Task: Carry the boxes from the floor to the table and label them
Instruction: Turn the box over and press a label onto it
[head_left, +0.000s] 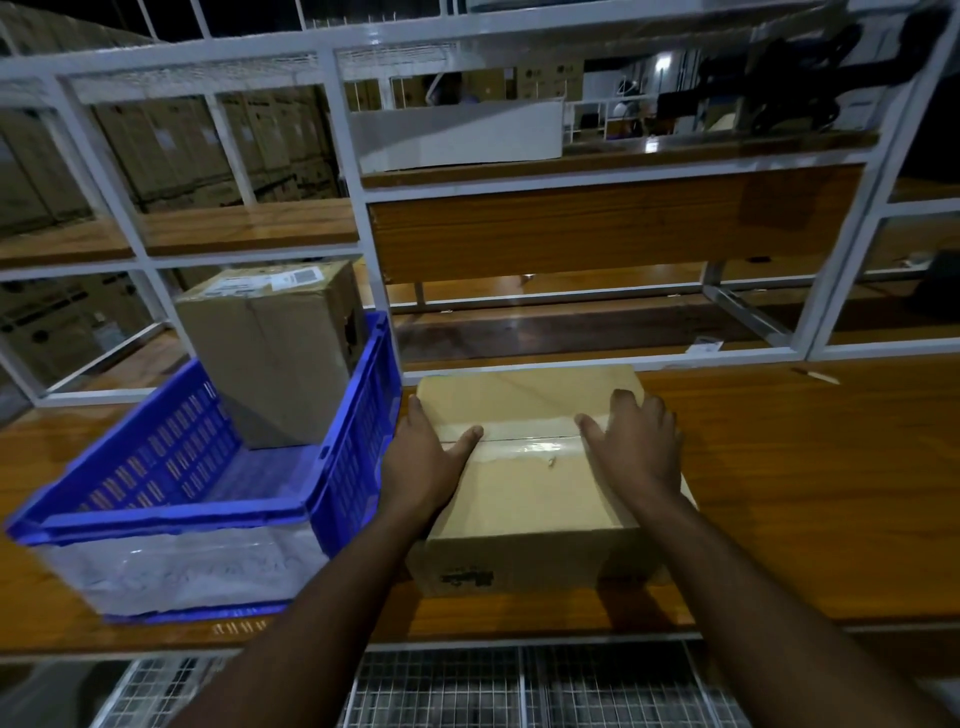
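Cardboard box (530, 467), taped seam running left-right, sits on the wooden tabletop (805, 493) near its front edge, long axis front-to-back. My left hand (426, 457) and right hand (636, 447) lie flat on its lid, fingers straight, thumbs on the tape. Blue plastic crate (197, 499) just left holds a second carton (275, 348). Open tabletop to the right.

From my view the wooden table (779, 493) lies bare to the right of the taped box (530, 467), open room for a hand there; a small pale stick (815, 375) lies near the back edge. On the left the blue crate (291, 499) stands just beside the box, a tall carton (270, 348) inside it at the far end, so that side is tight. Behind, the white rack frame (358, 208) and its wooden panel (597, 228) close the far edge, with a low gap under the panel.
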